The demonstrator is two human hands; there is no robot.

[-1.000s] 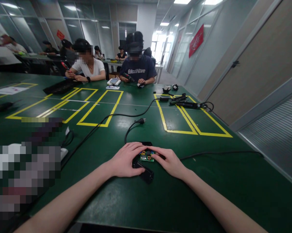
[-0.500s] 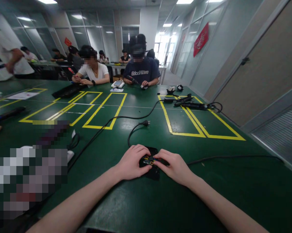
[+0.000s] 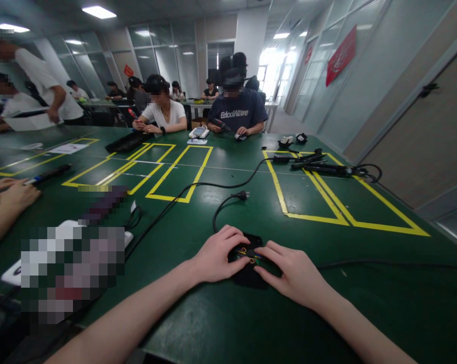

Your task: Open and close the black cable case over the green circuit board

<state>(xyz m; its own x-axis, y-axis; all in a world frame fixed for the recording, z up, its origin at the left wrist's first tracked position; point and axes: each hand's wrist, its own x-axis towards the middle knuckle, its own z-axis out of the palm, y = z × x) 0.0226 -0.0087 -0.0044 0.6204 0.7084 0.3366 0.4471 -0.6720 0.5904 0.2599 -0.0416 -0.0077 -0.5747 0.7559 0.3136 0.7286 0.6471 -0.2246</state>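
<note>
A small circuit board point(image 3: 245, 256) with two copper-ringed coils lies on a flat black plastic piece point(image 3: 251, 279) in front of me. My left hand point(image 3: 222, 255) grips its left side, thumb near and fingers far; the palm covers part of it. Thin coloured wires point(image 3: 263, 256) come off the right of the board. There my right hand point(image 3: 289, 268) has thumb and index finger on either side of a black cable point(image 3: 349, 264), which leads away to the right. How firmly it holds the cable is hard to see.
A black cord with a plug point(image 3: 243, 195) lies beyond my hands. Yellow tape frames point(image 3: 190, 174) mark the green table point(image 3: 198, 318). Black tools point(image 3: 315, 164) lie at the back right, a white power strip point(image 3: 13, 273) at left. Co-workers sit across; another person's hands point(image 3: 17, 197) hold a tool.
The view has turned left, so most things appear further right. My right thumb and index finger have spread and drawn back from the board. The left hand keeps its grip.
</note>
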